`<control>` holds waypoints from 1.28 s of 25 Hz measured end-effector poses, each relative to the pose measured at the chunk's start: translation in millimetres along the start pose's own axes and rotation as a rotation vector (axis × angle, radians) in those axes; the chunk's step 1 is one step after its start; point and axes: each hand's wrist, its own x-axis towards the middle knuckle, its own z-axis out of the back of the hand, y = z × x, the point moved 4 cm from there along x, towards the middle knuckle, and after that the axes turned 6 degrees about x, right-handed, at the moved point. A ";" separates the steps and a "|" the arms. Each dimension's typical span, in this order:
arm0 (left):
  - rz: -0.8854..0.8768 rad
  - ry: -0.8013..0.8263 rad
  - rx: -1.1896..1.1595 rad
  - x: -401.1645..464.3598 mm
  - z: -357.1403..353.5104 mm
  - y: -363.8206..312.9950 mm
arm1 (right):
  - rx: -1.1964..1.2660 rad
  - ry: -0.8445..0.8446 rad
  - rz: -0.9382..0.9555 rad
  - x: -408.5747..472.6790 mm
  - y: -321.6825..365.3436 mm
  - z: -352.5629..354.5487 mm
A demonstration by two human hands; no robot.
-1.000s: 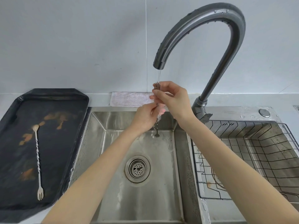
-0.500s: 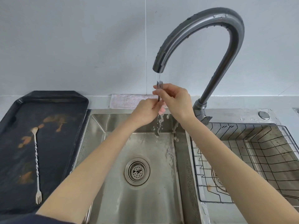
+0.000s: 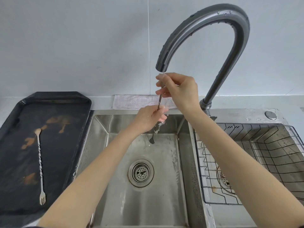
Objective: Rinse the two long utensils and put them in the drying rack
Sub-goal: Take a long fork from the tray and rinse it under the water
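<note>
A long twisted metal utensil (image 3: 159, 102) hangs upright under the running tap (image 3: 204, 30), its spoon end (image 3: 152, 141) low over the left sink basin (image 3: 148, 186). My right hand (image 3: 179, 89) pinches its top end just below the spout. My left hand (image 3: 148, 119) is closed around its lower shaft. Water runs down it. A second long twisted utensil (image 3: 40, 163), spoon end far and fork end near, lies on the stained black tray (image 3: 69, 102) at the left. The wire drying rack (image 3: 256, 158) sits in the right basin with nothing in it.
A folded pale cloth (image 3: 131, 102) lies on the counter behind the sink. The drain strainer (image 3: 141, 172) is in the middle of the left basin. A round metal button (image 3: 270, 115) sits on the sink deck at the far right. Brown smears mark the tray.
My left hand has slid lower along the shaft, so more of the utensil shows between my two hands. My right hand has stayed under the spout.
</note>
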 end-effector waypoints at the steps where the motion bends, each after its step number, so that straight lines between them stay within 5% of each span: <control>1: -0.003 0.010 0.023 -0.4 -1.6 1.6 | -0.010 0.022 -0.004 0.1 -1.2 -1.0; 6: 0.061 0.017 0.172 4.2 -7.9 12.7 | -0.100 0.118 -0.028 -6.9 -15.0 -7.5; 15: 0.358 -0.049 -0.552 -12.0 -13.4 63.0 | -0.591 0.501 -0.335 -58.7 -121.4 -10.6; 32: 1.086 0.052 -1.231 -63.0 -119.9 189.5 | -0.698 0.485 -0.573 -105.0 -241.2 -6.7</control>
